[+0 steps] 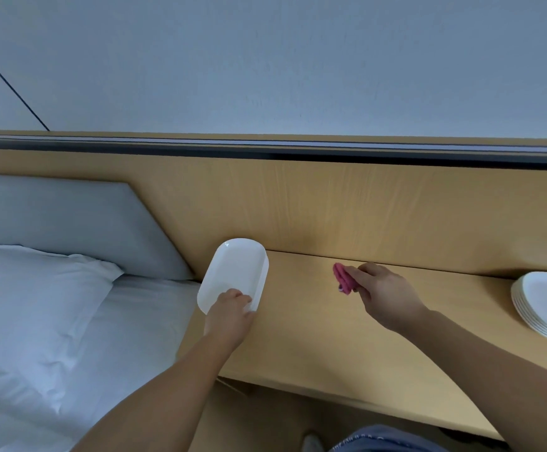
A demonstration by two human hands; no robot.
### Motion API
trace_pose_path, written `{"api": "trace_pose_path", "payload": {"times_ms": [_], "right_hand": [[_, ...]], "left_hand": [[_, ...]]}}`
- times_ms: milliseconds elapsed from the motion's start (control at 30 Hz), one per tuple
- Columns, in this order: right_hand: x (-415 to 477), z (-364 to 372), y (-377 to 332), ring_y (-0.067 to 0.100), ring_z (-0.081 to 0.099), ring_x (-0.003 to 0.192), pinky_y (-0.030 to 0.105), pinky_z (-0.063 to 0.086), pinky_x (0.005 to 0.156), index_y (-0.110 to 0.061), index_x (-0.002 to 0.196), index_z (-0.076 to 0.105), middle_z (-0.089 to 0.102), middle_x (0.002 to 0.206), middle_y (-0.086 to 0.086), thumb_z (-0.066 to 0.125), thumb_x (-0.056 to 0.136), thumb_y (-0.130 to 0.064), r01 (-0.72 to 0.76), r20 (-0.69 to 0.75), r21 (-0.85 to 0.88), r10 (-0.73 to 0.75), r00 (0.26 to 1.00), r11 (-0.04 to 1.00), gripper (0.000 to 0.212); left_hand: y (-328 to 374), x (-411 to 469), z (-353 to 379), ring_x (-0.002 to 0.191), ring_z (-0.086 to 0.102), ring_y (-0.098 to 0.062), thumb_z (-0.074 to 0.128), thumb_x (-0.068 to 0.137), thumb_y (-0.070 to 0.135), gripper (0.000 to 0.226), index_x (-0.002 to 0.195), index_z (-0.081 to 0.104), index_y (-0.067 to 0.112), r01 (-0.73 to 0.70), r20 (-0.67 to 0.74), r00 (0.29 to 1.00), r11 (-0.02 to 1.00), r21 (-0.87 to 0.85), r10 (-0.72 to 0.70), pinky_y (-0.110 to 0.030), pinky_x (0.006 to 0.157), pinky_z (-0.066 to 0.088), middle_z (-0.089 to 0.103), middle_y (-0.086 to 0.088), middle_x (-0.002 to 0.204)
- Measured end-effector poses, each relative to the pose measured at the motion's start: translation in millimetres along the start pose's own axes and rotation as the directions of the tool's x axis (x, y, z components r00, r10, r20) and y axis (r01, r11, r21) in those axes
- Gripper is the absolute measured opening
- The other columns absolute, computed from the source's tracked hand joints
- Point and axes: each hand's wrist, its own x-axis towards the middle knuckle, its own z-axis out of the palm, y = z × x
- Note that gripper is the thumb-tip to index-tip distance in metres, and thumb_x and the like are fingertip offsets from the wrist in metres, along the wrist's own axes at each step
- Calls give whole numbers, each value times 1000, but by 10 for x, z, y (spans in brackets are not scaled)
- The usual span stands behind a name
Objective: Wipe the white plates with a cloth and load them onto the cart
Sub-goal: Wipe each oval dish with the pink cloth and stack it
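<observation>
Left hand (229, 309): fingers curled over the near edge of a white plate (233, 272), thumb side hidden beneath. The plate is oblong with rounded corners, held tilted at the left end of the table (330, 347), its far end toward the back panel. Whether it touches the tabletop cannot be told.

Right hand (386, 295): fingers and thumb pinch a bunched pink cloth (343, 278), which juts leftward from the fingertips above the middle of the table. Cloth and plate are apart.

Surface: light wood table set against a matching wood panel (363, 207), capped by a dark rail (265, 148); pale wall (265, 60) above.

Surroundings: a bed (118, 337) with white sheets adjoins the table's left end, carrying a white pillow (30, 305) against a grey padded headboard (70, 220). At the far right, a stack of white plates (546, 308) rests on the table, partly cut off by the frame edge and well apart from both hands.
</observation>
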Motion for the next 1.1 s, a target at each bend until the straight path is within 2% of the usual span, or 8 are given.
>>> {"api": "trace_pose_path", "payload": {"times_ms": [100,167,200,300,400,700,867,1100], "right_hand": [[-95,-110,152,25,62,75,29,48,52,-20,118,65,63,86,0,68,78,2,-40,-33,3,40,999,999,46],[-211,-214,304,27,63,75,27,46,53,-19,117,66,64,86,1,68,77,4,-74,-62,4,74,995,997,47],[-283,-275,398,27,63,76,25,44,55,-19,119,66,64,87,1,67,77,4,-98,-74,4,98,992,995,48],[-566,-483,717,25,63,83,24,42,58,-23,128,61,65,96,0,63,83,-1,-186,-102,-2,185,977,983,50],[-925,-710,1059,24,62,80,25,42,52,-27,126,60,64,95,-2,61,84,-3,-270,-143,-11,266,953,963,48],[-2163,-1325,2050,23,60,79,36,51,50,-28,121,59,62,89,-3,57,91,-8,-511,-203,-4,500,842,860,37],[-2655,-1477,2517,19,61,84,34,54,59,-33,117,59,63,94,-10,52,94,-12,-574,-186,26,568,802,819,32],[-2830,-1466,2996,19,61,86,33,54,64,-32,128,56,64,97,-6,54,92,-10,-562,-120,47,563,818,826,42]], "left_hand": [[402,75,1,109,49,-15,45,97,27,22,105,64,18,-95,-22,995,995,-22,95,-32,87,49,52,6,116],[731,158,40,93,52,-16,42,96,24,20,82,53,16,-179,-13,984,984,-9,179,-33,74,48,51,6,101],[908,201,72,87,52,-17,43,95,23,20,79,51,14,-218,-13,976,976,-13,218,-32,69,47,51,5,98],[1496,291,203,89,55,-20,47,94,21,18,89,61,10,-328,-10,945,944,-36,328,-35,74,49,56,0,99],[2137,290,385,102,58,-23,53,93,23,21,106,66,12,-392,-22,919,911,-127,393,-35,83,49,62,-1,109],[3894,99,997,115,57,-16,44,99,30,38,135,52,24,-504,83,850,849,-157,520,-25,89,44,61,6,129],[4570,76,1288,93,59,-22,40,100,30,27,121,52,19,-482,109,861,865,-138,497,-31,74,46,63,2,106],[5051,292,1600,81,60,-24,43,100,33,22,107,51,14,-345,151,917,923,-172,371,-33,63,43,63,-1,89]]}}
